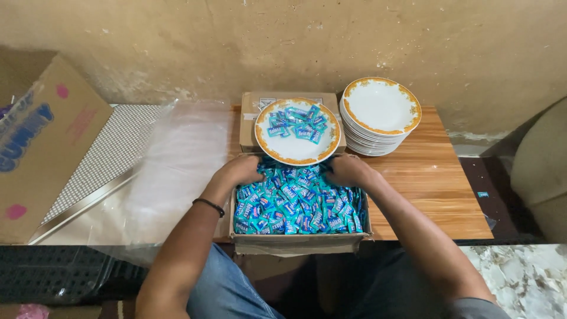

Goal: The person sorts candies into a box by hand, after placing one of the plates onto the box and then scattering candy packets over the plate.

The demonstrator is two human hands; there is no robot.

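Note:
A shallow cardboard box (295, 241) sits at the near table edge, full of small blue wrapped candies (298, 204). My left hand (239, 170) and my right hand (348, 170) are both sunk into the far end of the candy pile, fingers curled around candies. Just beyond them a white plate with an orange rim (297, 150) rests on a closed cardboard box (253, 106) and holds a small heap of the same candies (298, 124). A black band circles my left wrist.
A stack of matching empty plates (381, 112) stands at the back right of the wooden table (431, 189). A clear plastic sheet (171, 165) lies to the left, over a dotted panel. A large cardboard carton (41, 142) stands at far left. A plastered wall runs behind.

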